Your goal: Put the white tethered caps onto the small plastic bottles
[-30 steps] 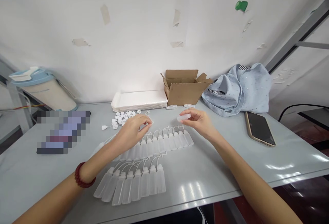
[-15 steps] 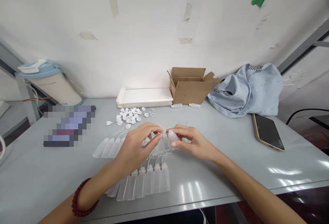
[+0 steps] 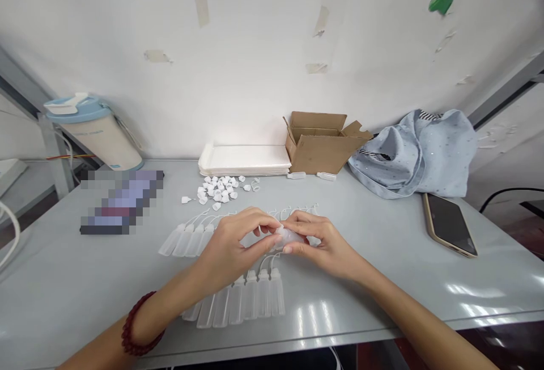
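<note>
In the head view, my right hand (image 3: 325,241) is closed around the body of a small translucent plastic squeeze bottle (image 3: 290,235), which lies tilted with its neck to the left. My left hand (image 3: 238,239) pinches at the neck end of that bottle; its fingertips hide what exactly they grip there. Under and behind my hands runs a row of similar squeeze bottles (image 3: 194,241) with thin strap-like pieces at their tops. Nearer the table edge lies a second row of squeeze bottles (image 3: 252,297), partly covered by my left forearm.
A pile of small white caps (image 3: 219,190) lies behind my hands. Along the wall are white trays (image 3: 250,157), an open cardboard box (image 3: 325,152) and a blue cloth bag (image 3: 442,154). A phone (image 3: 451,225) rests at right, a tumbler (image 3: 102,137) and a blurred-out object (image 3: 127,203) at left.
The bottle has turned from more upright to nearly lying, neck leftward. My left fingertips have come onto its neck. The whole scene sits slightly further right as the camera turned.
</note>
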A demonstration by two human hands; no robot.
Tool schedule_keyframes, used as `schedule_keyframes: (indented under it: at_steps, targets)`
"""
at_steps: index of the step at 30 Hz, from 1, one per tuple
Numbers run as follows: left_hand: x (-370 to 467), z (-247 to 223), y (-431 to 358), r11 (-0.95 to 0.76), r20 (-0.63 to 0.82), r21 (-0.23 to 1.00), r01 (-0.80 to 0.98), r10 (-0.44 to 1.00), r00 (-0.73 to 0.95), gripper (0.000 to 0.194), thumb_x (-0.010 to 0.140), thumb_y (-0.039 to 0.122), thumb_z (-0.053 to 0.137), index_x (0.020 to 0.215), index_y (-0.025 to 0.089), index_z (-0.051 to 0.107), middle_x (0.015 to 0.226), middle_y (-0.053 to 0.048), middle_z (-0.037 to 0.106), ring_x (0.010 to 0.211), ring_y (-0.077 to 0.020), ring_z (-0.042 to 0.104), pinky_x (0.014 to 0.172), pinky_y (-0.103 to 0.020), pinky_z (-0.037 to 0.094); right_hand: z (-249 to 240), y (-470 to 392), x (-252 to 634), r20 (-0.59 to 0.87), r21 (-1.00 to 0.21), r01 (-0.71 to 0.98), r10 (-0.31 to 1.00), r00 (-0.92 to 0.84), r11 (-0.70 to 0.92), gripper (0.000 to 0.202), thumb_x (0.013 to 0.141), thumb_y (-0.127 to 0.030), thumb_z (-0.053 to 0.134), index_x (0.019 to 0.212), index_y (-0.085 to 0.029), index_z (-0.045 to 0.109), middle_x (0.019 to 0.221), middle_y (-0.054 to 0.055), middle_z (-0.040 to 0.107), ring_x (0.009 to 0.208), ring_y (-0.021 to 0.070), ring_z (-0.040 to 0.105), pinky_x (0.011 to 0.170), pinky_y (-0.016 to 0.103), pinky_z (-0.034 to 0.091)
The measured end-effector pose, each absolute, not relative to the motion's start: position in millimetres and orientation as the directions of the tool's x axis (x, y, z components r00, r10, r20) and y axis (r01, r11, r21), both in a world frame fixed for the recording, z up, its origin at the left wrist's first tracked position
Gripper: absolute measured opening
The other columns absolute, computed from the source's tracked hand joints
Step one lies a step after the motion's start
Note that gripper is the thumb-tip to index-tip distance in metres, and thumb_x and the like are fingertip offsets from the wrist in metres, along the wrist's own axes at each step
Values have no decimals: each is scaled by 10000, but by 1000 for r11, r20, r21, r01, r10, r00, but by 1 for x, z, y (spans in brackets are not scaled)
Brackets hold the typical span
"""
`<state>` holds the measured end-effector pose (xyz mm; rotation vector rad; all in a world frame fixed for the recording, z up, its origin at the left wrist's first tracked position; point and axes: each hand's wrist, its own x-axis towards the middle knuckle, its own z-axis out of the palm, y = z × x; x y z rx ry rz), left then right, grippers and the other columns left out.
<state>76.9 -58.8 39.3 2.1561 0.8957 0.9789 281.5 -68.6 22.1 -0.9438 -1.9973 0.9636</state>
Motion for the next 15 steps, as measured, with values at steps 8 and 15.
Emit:
schedule_keyframes:
  at_steps: [8,15]
  targets:
    - [77,37,-60,-713,501,615,339,684,530,91,878,154,568,936,159,638,763,-7,648,721,-117,577,655,-227,461,17,-70,281,270,-838,357,882,-386,413,444,785,-370,700,1197,-236,601,866,16,608,620,110,448,592,248,424]
    - [77,40,-60,-657,446,667,352,730,518,151,895,121,528,929,171,666,755,10,667,696,-96,587,616,-194,449,20,-72,279,298,-840,336,880,-369,425,311,796,-390,686,1030,-193,631,811,14,621,593,93,468,565,228,433]
